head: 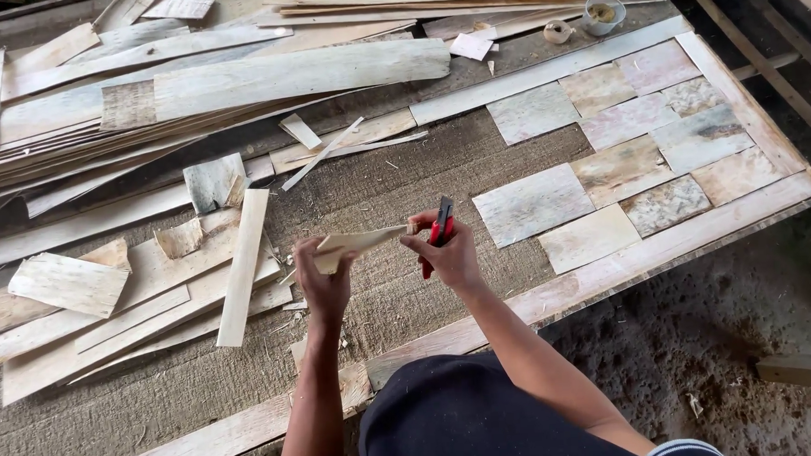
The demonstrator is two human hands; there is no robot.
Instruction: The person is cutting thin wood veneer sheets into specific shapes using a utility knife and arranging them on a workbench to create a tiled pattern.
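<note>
Centre of the frame, both hands are up over the rough brown board (395,179). The left hand (322,280) pinches a thin pale veneer strip (363,243), fingers curled around its near end so the strip pokes out to the right. The right hand (447,253) is wrapped tight around a red utility knife (441,225), dark blade end pointing up, right against the strip's far end; whether the blade is actually biting into the wood I can't quite tell from here.

Over on the right side of the frame, the patchwork is well under way: a block of pale veneer tiles (632,157) lies edge to edge inside a border of long pale strips (623,270). To my eye about the right half of the board is covered, while the whole stretch from centre to lower left is bare, so plenty remains.

Stock isn't short. A loose heap of veneer sheets (194,91) fills the upper left, more offcuts (147,291) lie at left, and a small round tin (603,14) sits at the top edge.
</note>
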